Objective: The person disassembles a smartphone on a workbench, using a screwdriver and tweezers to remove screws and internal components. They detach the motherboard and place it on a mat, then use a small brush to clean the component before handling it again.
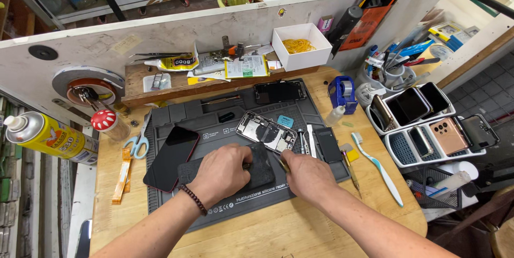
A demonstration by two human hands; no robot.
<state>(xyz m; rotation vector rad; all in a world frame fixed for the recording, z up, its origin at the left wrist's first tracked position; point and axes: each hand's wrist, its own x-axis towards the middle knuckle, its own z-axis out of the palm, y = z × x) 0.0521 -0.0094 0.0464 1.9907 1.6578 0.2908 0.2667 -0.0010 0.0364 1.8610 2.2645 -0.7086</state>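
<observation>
the left hand [224, 171] presses flat on a dark phone part [257, 169] on the grey mat [171, 116], while the right hand [306, 175], at its 3 o'clock, pinches a thin tool [284, 164] at the part's edge. the opened phone [266, 131] lies at 12 o'clock with its insides bare and the red-edged screen [171, 157] lies apart at 9 o'clock, so the teardown looks well along with reassembly left.

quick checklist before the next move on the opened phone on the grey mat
1. Left hand pressing down the dark rectangular pad: ok.
2. Right hand holding a thin tool at the opened silver phone body: ok; tool tip: cannot tell.
3. Phone body lying fully on the grey silicone repair mat: ok.
4. Black screen panel with red edge apart from both hands: ok.
5. Loose screws accounted for: cannot tell.
</observation>
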